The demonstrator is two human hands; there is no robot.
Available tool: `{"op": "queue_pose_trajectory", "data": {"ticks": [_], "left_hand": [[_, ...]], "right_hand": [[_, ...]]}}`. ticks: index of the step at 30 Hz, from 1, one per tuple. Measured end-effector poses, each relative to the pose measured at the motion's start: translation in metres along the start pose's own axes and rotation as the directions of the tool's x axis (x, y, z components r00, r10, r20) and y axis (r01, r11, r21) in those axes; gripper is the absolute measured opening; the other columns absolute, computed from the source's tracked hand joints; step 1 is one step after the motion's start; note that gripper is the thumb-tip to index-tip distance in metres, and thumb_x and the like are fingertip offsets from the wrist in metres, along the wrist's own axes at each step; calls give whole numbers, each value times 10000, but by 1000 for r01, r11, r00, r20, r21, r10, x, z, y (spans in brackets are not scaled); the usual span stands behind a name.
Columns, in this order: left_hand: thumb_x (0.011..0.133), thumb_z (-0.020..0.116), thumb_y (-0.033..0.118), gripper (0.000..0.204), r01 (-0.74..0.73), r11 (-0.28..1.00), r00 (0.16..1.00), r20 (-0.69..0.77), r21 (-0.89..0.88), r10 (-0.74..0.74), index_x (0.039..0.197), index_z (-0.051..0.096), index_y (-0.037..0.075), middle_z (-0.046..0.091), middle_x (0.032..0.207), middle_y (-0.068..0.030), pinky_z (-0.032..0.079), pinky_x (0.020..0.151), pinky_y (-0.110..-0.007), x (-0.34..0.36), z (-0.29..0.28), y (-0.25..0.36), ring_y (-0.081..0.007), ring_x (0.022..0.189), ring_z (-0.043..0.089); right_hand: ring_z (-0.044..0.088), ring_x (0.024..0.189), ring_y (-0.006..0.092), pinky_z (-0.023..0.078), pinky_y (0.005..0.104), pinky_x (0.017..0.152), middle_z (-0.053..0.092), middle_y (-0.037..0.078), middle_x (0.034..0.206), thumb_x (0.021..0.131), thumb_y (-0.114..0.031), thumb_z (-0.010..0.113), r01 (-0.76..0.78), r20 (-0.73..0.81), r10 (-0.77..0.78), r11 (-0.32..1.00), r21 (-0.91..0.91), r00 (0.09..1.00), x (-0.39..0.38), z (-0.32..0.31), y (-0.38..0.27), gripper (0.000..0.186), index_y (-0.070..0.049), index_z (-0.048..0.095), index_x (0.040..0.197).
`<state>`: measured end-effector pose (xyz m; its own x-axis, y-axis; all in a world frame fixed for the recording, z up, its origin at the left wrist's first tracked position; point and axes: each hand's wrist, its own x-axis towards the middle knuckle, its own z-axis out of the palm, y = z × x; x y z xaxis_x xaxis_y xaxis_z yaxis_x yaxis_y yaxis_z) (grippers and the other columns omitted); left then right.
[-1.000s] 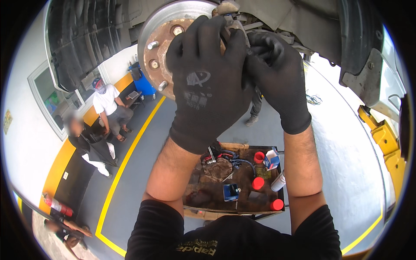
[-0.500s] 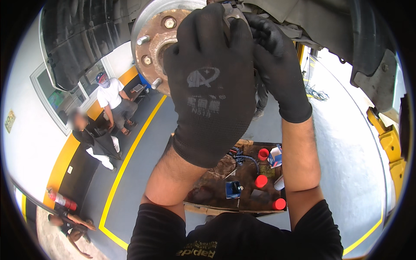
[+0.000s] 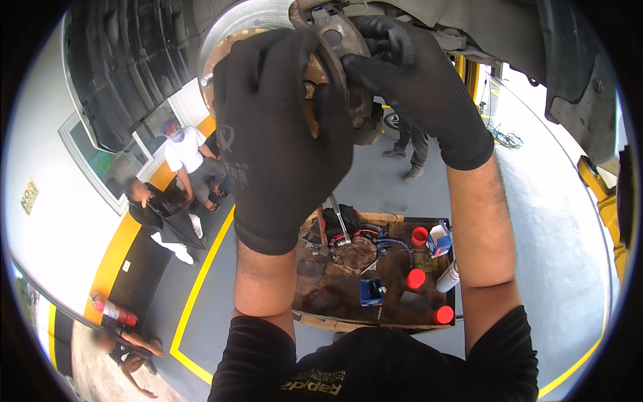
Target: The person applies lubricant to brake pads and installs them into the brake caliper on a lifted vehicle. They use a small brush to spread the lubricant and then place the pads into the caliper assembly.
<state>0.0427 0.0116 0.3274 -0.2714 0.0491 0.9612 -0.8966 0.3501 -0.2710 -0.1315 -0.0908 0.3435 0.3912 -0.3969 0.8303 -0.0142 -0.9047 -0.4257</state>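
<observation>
Overhead at the wheel, a brake disc [image 3: 244, 15] with a rusty hub [image 3: 216, 45] has a dark metal caliper bracket [image 3: 341, 39] at its right edge. My left hand [image 3: 274, 147], in a black glove, covers much of the hub, fingers curled against the disc beside the bracket. My right hand [image 3: 422, 87], also gloved, grips the bracket from the right, fingers bent around it. Below both forearms stands a tool trolley [image 3: 311, 317] bearing a ratchet [image 3: 340, 221], red cans [image 3: 415, 278], a blue box [image 3: 370, 293] and a spray can [image 3: 447, 278].
Wheel-well liner [image 3: 120, 74] and bodywork [image 3: 569, 107] surround the disc. At left, people in white [image 3: 187, 151] and black [image 3: 151, 211] are by the wall, another person [image 3: 127, 352] is low beside a fire extinguisher [image 3: 114, 310]. Someone's legs [image 3: 415, 151] stand behind my hands. Yellow equipment [image 3: 599, 194] is at right.
My left hand has shifted left across the hub, exposing more of the bracket. My right hand's fingers show higher on it. The view has shifted, revealing more of the standing person's legs.
</observation>
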Motion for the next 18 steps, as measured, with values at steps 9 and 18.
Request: {"op": "queue_pose_trajectory", "data": {"ticks": [9,18], "left_hand": [[820,792,77,414,-27,989,998,65,148,18,1225,710,49,672,1251,-147,522,1004,-455,3,-2,-2,-363,1171,649],[813,821,138,492,-73,963,988,152,260,34,1287,703,79,631,1329,-156,533,991,-493,9,-5,16,-396,1191,636]], "right_hand": [[740,1011,196,601,345,915,761,126,1130,969,-194,769,50,-57,-60,985,-166,997,-3,0,-3,435,-14,660,1349],[749,969,193,612,342,837,748,125,1121,1006,-157,731,225,-286,-373,870,-439,883,-36,18,-4,374,-2,660,1340]]}}
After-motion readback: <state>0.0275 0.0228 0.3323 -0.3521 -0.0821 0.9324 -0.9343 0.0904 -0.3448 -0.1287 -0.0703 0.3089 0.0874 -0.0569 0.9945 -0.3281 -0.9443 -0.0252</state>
